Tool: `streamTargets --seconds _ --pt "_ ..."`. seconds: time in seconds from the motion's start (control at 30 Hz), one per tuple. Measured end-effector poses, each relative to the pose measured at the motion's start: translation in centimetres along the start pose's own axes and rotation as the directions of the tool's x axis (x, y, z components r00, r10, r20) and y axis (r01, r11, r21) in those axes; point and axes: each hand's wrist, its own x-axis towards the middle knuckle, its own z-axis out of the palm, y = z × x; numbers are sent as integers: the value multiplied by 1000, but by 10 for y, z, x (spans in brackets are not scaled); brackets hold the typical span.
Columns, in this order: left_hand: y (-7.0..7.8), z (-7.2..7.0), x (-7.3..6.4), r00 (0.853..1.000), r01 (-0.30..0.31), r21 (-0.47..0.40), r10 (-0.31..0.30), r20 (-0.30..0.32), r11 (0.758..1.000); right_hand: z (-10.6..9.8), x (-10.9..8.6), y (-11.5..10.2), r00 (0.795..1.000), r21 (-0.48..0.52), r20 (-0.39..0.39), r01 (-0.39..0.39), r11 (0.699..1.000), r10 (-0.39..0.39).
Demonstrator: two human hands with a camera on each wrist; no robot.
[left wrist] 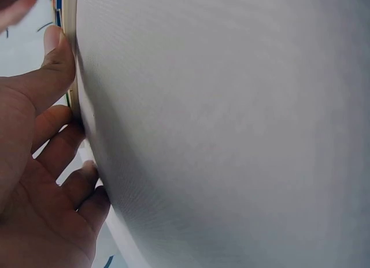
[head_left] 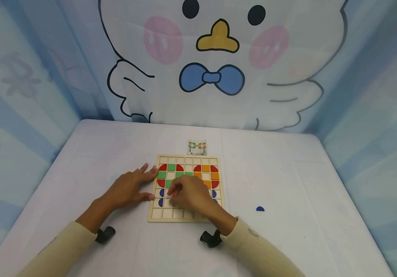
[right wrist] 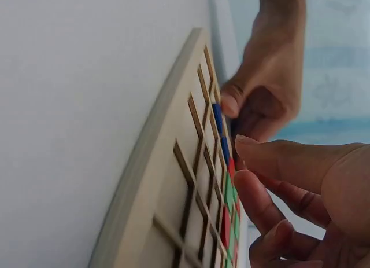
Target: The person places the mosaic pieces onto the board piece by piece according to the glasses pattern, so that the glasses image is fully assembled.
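Note:
A wooden grid board [head_left: 181, 216] lies on the table with red, green and orange pieces in its upper squares. Blue half-round pieces [head_left: 161, 202] sit in squares near its left side, and more blue shows at the right. My left hand [head_left: 127, 188] rests at the board's left edge, fingers spread, with thumb [left wrist: 60, 65] against the rim. Over the middle of the board hovers my right hand [head_left: 191, 194], its fingers loosely bent. In the right wrist view, a gap separates its thumb [right wrist: 289, 158] from its fingers, and no piece shows there. This hand hides several squares.
One loose blue half-round piece [head_left: 260, 209] lies on the white table to the right of the board. A small pattern card [head_left: 197, 147] sits just beyond the board's far edge. Curtains with a printed cartoon figure [head_left: 212, 77] stand behind the table.

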Motion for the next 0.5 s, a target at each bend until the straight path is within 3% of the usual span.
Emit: streamTargets --seconds 0.13,0.27,0.5 --pt "4 -3 -1 1000 20 11 -20 9 1000 -19 -17 16 998 28 -50 -32 999 33" --pt "6 -3 -2 1000 22 19 -22 5 1000 -39 -36 34 989 43 -90 -111 993 115" --pt "5 -1 -2 1000 17 22 -17 3 1000 -76 -72 67 948 -6 -175 -270 963 265"
